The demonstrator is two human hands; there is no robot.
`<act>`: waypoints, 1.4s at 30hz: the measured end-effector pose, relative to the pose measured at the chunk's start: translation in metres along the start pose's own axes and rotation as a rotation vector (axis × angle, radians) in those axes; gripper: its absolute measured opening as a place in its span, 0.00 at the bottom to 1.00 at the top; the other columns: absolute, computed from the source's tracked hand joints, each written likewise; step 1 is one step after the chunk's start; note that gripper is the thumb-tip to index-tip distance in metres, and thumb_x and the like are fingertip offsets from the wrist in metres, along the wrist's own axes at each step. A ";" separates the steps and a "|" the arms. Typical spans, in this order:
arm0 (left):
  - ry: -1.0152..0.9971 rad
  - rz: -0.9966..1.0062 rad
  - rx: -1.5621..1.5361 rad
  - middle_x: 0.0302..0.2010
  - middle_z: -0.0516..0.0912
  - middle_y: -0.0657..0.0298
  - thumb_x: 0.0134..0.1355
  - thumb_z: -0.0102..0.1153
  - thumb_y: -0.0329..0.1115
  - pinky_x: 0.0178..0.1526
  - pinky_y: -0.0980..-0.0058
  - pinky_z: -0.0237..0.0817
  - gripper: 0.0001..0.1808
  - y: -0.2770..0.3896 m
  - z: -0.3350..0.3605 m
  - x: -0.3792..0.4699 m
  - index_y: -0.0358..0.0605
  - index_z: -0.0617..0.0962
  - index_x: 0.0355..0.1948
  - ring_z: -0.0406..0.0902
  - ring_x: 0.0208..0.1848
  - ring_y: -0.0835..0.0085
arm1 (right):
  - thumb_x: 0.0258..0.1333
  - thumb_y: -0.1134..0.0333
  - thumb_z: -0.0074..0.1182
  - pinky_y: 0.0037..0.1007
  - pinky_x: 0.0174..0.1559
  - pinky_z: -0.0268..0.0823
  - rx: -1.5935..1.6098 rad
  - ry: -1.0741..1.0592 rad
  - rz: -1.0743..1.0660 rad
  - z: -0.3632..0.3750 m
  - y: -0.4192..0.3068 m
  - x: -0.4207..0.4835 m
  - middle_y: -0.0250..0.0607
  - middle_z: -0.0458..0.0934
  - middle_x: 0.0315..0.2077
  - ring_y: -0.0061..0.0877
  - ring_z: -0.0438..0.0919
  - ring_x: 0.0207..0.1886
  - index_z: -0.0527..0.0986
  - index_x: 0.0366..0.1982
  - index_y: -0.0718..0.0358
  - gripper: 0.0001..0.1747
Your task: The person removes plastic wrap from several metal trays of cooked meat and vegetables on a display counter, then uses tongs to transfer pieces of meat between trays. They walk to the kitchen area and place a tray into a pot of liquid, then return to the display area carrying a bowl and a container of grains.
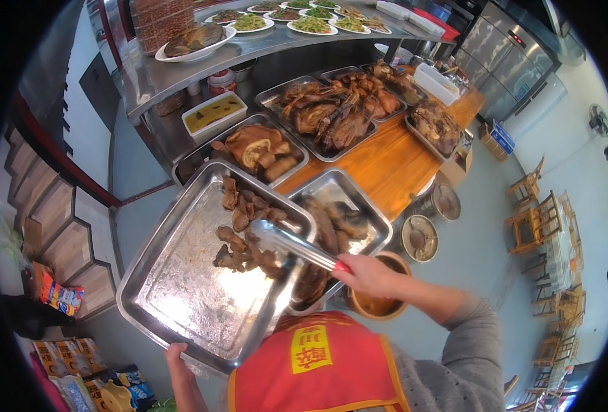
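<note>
My left hand (176,355) grips the near rim of a large stainless-steel tray (180,288), which is tilted over the table's end. Small pieces of brown cooked meat (239,211) lie towards the tray's right side. In my right hand (363,275) is a shiny metal serving tool (299,247), apparently tongs, with a red end. Its blurred tip is at the meat pieces; whether it pinches one I cannot tell. Partly under the large tray, a second steel tray (381,226) holds larger dark cooked meat (324,221).
More trays of cooked meat (329,113) stand along the wooden table (386,170). A steel shelf (191,69) bears plated dishes (311,26). Beside the white tub of yellow liquid (214,116) is braised meat (257,147). A round brown-rimmed pot (381,311) and metal drums (418,239) are below right.
</note>
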State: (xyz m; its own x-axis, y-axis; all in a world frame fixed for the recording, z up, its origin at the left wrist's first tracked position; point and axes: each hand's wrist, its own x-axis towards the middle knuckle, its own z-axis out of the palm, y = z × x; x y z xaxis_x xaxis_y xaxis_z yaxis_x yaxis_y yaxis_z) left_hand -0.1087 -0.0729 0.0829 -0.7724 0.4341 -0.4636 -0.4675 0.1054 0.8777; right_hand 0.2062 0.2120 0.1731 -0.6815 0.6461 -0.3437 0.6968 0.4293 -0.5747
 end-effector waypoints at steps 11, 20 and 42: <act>0.027 -0.016 0.073 0.23 0.71 0.68 0.39 0.50 0.40 0.38 0.78 0.58 0.07 0.015 0.023 -0.029 0.49 0.71 0.18 0.68 0.31 0.75 | 0.54 0.59 0.46 0.25 0.18 0.59 0.533 -0.084 0.065 0.021 0.013 0.018 0.37 0.68 0.13 0.22 0.68 0.13 0.68 0.29 0.66 0.15; 0.040 -0.059 -0.044 0.28 0.71 0.61 0.35 0.48 0.29 0.34 0.73 0.66 0.21 0.006 0.016 -0.014 0.37 0.70 0.36 0.71 0.30 0.69 | 0.54 0.61 0.46 0.22 0.16 0.57 0.537 -0.019 -0.019 0.027 0.026 0.011 0.32 0.65 0.09 0.17 0.65 0.12 0.66 0.26 0.64 0.13; 0.057 -0.075 -0.045 0.24 0.72 0.61 0.35 0.51 0.35 0.33 0.74 0.64 0.12 -0.001 0.023 -0.004 0.39 0.72 0.23 0.70 0.28 0.69 | 0.57 0.65 0.44 0.15 0.16 0.55 0.811 0.165 0.012 0.007 0.041 -0.044 0.26 0.65 0.16 0.11 0.62 0.15 0.66 0.34 0.63 0.08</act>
State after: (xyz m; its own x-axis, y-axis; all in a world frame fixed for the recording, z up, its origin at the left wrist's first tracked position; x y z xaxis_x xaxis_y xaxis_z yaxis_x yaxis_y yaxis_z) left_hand -0.0950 -0.0545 0.0866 -0.7569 0.3746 -0.5355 -0.5431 0.0952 0.8343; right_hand 0.2634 0.1969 0.1594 -0.5893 0.7593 -0.2761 0.2827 -0.1264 -0.9509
